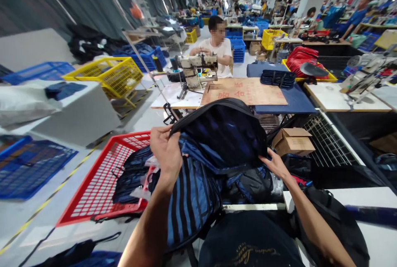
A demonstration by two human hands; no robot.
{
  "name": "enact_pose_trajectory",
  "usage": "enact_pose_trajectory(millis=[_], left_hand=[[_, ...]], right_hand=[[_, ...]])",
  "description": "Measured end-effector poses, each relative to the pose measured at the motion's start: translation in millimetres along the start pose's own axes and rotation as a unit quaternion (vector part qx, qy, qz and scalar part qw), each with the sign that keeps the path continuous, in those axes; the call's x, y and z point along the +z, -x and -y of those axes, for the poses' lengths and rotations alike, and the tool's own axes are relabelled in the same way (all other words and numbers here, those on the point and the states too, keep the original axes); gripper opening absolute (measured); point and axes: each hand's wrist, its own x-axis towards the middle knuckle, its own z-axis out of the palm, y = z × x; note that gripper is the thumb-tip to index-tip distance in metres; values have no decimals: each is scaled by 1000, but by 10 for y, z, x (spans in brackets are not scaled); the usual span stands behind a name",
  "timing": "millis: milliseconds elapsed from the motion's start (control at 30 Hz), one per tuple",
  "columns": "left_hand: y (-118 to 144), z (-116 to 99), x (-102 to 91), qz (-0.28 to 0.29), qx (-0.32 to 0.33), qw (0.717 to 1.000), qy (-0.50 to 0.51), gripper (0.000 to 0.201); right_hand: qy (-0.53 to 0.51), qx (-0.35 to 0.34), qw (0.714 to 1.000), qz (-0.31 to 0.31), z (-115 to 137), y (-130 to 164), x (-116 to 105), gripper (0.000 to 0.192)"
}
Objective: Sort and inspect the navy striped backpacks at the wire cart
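A dark blue and black backpack point(223, 134) is lifted before me, its inner side facing me. My left hand point(167, 149) is closed on its black upper left edge, fingers and thumb pinching the rim. On the other side, my right hand point(276, 163) pinches the lower right edge between thumb and fingers. Below the left side hangs a blue striped fabric panel point(192, 201) with black bands; I cannot tell whether it belongs to the same bag. More dark bag pieces point(251, 184) lie underneath.
A red plastic basket point(93, 180) with striped blue pieces stands at the left. Ahead, a person in a white shirt point(218, 46) sits behind a sewing machine point(198, 68). A cardboard box point(293, 141) is at the right, and a black bag with gold lettering point(248, 242) is close below me.
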Motion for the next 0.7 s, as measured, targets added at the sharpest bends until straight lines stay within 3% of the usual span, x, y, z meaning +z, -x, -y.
enact_pose_trajectory(millis=[67,133,267,367,467,533,567,633,700], left_hand=[[-111,241,-106,5,-34,999,-16,33],[-105,505,-217,49,-92,993,-61,38],[391,783,-227,113,-172,968,-140,57],[999,656,28,210,-252,944,-38,65],[1431,380,368,270,-414,859,132,78],[1549,220,552,281,-491,798,209,82],[1574,165,621,280,-511,780,227,81],[1604,108,713,270,-524,776,227,75],[1635,119,757,260,-517,790,202,70]], right_hand=[[-7,9,1000,-10,58,26,-30,45],[-10,8,999,-46,144,61,-104,40],[31,-91,989,-109,331,131,-229,22],[122,-188,973,-57,410,209,-213,18],[206,-243,948,-21,410,307,-163,24],[253,-262,931,-12,388,368,-152,27],[273,-271,923,-7,378,395,-155,28],[302,-289,908,4,360,448,-171,32],[317,-297,901,8,341,503,-192,38]])
